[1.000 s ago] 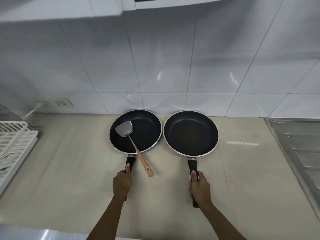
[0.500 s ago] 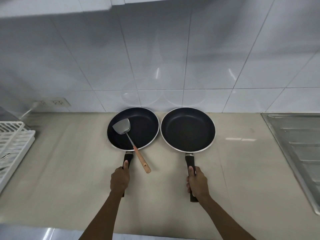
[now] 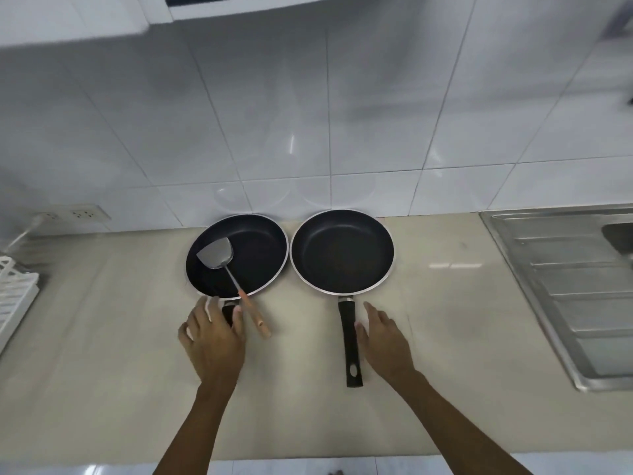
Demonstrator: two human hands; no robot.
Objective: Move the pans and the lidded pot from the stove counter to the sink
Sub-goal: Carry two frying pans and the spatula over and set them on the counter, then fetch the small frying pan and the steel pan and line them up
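My left hand [image 3: 214, 341] and right hand [image 3: 385, 341] hover open beside the two pans' [image 3: 340, 252] handles, gripping nothing.

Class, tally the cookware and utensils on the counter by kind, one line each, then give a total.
Frying pans: 2, left pan and right pan
Spatulas: 1, metal spatula resting in the left pan
Total: 3
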